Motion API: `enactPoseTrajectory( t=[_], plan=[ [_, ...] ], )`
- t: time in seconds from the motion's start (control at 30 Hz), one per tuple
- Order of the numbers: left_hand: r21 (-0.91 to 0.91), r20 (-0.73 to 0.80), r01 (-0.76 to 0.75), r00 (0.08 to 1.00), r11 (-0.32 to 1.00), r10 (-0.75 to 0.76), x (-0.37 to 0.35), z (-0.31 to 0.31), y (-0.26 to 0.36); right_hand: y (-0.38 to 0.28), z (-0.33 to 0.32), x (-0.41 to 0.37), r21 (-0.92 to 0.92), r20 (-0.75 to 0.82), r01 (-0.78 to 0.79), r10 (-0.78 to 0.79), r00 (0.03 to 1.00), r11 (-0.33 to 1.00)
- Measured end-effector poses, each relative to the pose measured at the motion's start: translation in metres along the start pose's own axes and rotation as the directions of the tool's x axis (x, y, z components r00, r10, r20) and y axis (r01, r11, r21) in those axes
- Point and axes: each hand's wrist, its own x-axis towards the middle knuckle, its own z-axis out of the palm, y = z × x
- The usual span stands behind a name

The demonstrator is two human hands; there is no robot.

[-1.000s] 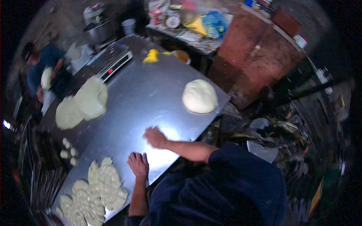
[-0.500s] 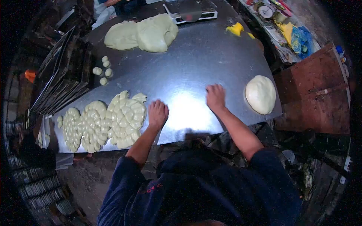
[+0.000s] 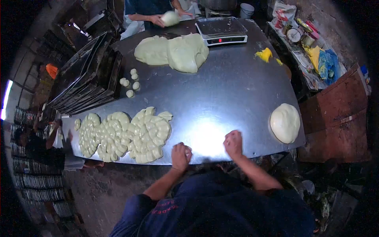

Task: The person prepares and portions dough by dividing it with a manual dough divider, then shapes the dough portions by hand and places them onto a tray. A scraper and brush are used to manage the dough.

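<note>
My left hand (image 3: pixel 181 155) rests near the front edge of a steel table (image 3: pixel 221 94), fingers curled, just right of a round cluster of cut dough pieces (image 3: pixel 148 134). My right hand (image 3: pixel 233 143) is a loose fist on the bare metal a little to the right, with a smooth dough ball (image 3: pixel 285 123) farther right. Neither hand holds anything that I can see.
Two more dough clusters (image 3: pixel 102 136) lie to the left. Small dough balls (image 3: pixel 131 81), large dough masses (image 3: pixel 173 51) and a scale (image 3: pixel 222 31) sit farther back. Stacked trays (image 3: pixel 87 75) stand at the left. Across the table another person's hands (image 3: pixel 169 17) hold dough.
The view swung round and back. Both hands drew back to the table's front edge and their fingers curled in; the left hand lay flat before.
</note>
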Motion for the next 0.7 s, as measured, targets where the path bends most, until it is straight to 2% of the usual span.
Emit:
enactPoseTrajectory(
  t=[0.03, 0.07, 0.1, 0.13, 0.17, 0.2, 0.27, 0.3, 0.33, 0.4, 0.43, 0.47, 0.5, 0.53, 0.6, 0.63, 0.67, 0.7],
  plan=[
    [0.024, -0.024, -0.058, 0.998, 0.998, 0.058, 0.013, 0.003, 0.023, -0.031, 0.0, 0.003, 0.014, 0.066, 0.057, -0.058, 0.996, 0.998],
    [0.042, -0.032, -0.102, 0.994, 0.994, 0.103, 0.026, 0.003, 0.049, -0.046, 0.015, 0.007, 0.056, 0.062, 0.184, -0.188, 0.98, 0.981],
    [0.037, 0.049, -0.129, 0.991, 0.991, 0.127, 0.038, 0.014, 0.05, -0.07, 0.024, 0.03, -0.08, 0.055, 0.205, -0.202, 0.978, 0.975],
    [0.036, 0.118, -0.17, 0.979, 0.985, 0.164, 0.061, 0.022, 0.042, -0.062, 0.041, 0.048, -0.139, 0.068, 0.203, -0.195, 0.978, 0.969],
    [0.107, 0.202, -0.087, 0.977, 0.99, 0.064, 0.074, 0.019, 0.031, -0.044, 0.052, 0.064, -0.153, 0.066, 0.206, -0.198, 0.978, 0.967],
    [0.059, 0.097, -0.102, 0.991, 0.993, 0.096, 0.077, 0.008, 0.018, -0.025, 0.049, 0.075, -0.176, 0.012, 0.186, -0.187, 0.982, 0.967],
    [0.071, 0.094, -0.004, 0.996, 0.997, -0.002, 0.051, -0.025, 0.01, -0.013, 0.006, 0.064, -0.181, -0.031, 0.25, -0.26, 0.965, 0.951],
    [0.092, 0.065, 0.055, 0.996, 0.994, -0.061, 0.025, -0.026, 0.004, -0.014, 0.002, 0.038, -0.172, -0.029, 0.154, -0.161, 0.986, 0.973],
    [0.057, 0.043, 0.02, 0.999, 0.998, -0.023, 0.003, -0.022, 0.002, -0.016, 0.004, 0.014, -0.163, -0.022, 0.064, -0.068, 0.997, 0.985],
    [0.044, 0.0, -0.101, 0.995, 0.994, 0.101, -0.001, -0.019, 0.038, -0.057, 0.005, 0.0, 0.013, 0.04, 0.155, -0.156, 0.987, 0.988],
    [0.047, 0.106, -0.154, 0.983, 0.987, 0.148, -0.006, -0.002, 0.042, -0.074, 0.018, 0.004, 0.017, 0.025, 0.257, -0.257, 0.966, 0.966],
    [0.047, 0.196, -0.229, 0.956, 0.972, 0.216, 0.015, 0.016, 0.03, -0.089, 0.027, 0.019, 0.045, 0.103, 0.237, -0.24, 0.965, 0.971],
    [0.019, 0.171, -0.205, 0.965, 0.979, 0.198, 0.034, 0.02, 0.023, -0.081, 0.045, 0.035, 0.013, 0.153, 0.283, -0.281, 0.947, 0.959],
    [0.111, 0.252, -0.31, 0.928, 0.944, 0.275, 0.053, -0.003, 0.022, -0.06, 0.06, 0.048, 0.048, 0.143, 0.251, -0.255, 0.956, 0.967],
    [0.181, 0.193, -0.216, 0.964, 0.959, 0.181, 0.048, -0.033, 0.01, -0.048, 0.029, 0.057, 0.041, 0.034, 0.205, -0.207, 0.978, 0.978],
    [0.125, 0.121, -0.029, 0.993, 0.992, 0.013, 0.025, -0.029, -0.001, -0.045, 0.018, 0.046, 0.007, 0.042, 0.182, -0.182, 0.982, 0.983],
    [0.16, 0.093, -0.213, 0.975, 0.964, 0.2, 0.003, -0.023, -0.018, -0.043, 0.01, 0.023, -0.028, 0.041, 0.167, -0.166, 0.985, 0.986],
    [0.135, 0.127, -0.229, 0.969, 0.964, 0.212, -0.011, -0.018, -0.016, -0.058, 0.007, 0.006, 0.029, 0.04, 0.113, -0.115, 0.993, 0.993]
  ],
)
